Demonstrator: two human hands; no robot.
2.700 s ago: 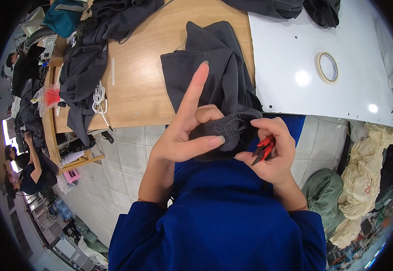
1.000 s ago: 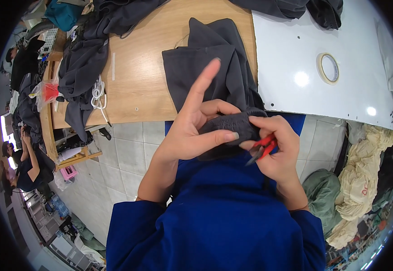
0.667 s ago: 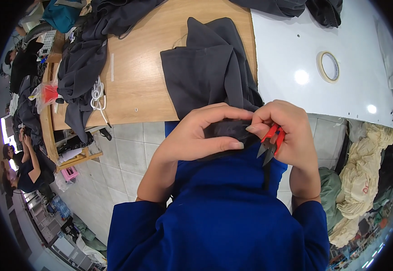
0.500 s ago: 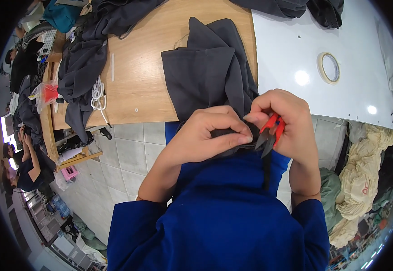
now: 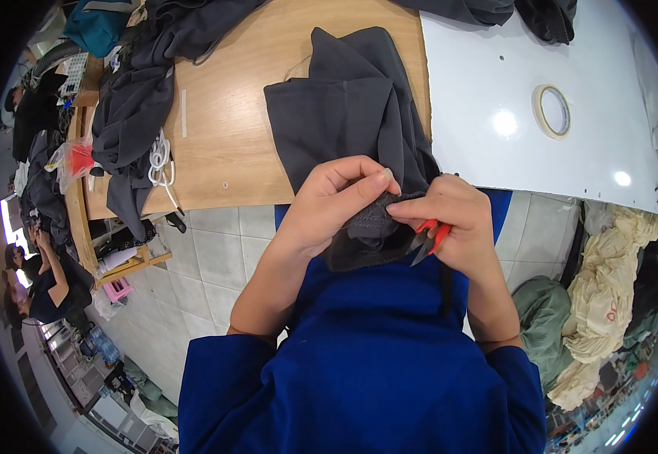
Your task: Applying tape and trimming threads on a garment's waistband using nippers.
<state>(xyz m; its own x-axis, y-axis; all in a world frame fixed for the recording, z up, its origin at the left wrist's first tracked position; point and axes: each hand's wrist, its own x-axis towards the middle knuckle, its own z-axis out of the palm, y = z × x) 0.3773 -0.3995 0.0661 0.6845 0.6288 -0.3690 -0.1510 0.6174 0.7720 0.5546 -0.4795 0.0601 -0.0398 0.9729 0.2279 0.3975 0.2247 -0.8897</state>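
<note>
A dark grey garment lies folded on the wooden table and hangs over its front edge toward my lap. My left hand is closed on its gathered, stitched end, thumb and forefinger pinching the cloth at the top. Against the other side of that end, my right hand presses its thumb and forefinger together at the fabric. Tucked in the right hand's lower fingers are red-handled thread snips, blades pointing down and left. Whether a thread is between the fingertips is too small to tell.
Right of the wooden table is a white tabletop with a tape roll. More dark garments and a white cord lie at left. Cream cloth is heaped at right. Other people sit far left.
My left hand has risen and turned, lifting the garment's end into view. The right hand has lowered and moved left onto the cloth, snips still in it.
</note>
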